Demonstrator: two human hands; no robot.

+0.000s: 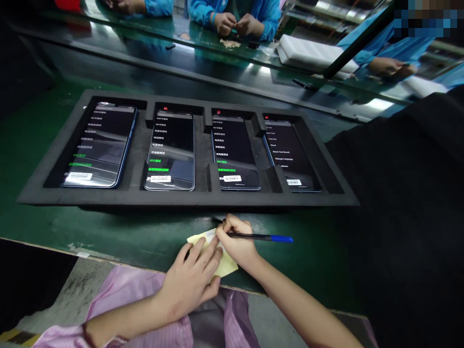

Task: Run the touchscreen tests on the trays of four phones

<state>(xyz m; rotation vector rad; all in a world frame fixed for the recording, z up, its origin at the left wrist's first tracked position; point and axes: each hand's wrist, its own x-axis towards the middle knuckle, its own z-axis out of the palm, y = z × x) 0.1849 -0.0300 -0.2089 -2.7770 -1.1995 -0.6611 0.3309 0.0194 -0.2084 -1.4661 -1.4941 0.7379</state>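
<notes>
A yellow paper note (227, 265) lies at the near edge of the green table. My left hand (197, 270) rests flat on it, fingers spread. In my right hand (237, 237) is a dark pen (263, 237) with a blue end, gripped close to its tip over the note's upper part. The writing spot is partly hidden by my fingers. Just beyond the hands sits a black foam tray (174, 199) with several smartphones, one per compartment. The leftmost phone (101, 145), the second phone (170, 150), the third phone (235, 152) and the rightmost phone (290, 154) show lit menus.
Dark foam (398, 203) is stacked high at the right. Behind the tray runs a conveyor line with a metal edge (145, 72). Across it, co-workers in blue sleeves (201, 12) handle small items. White foam packs (311, 55) lie at the back right.
</notes>
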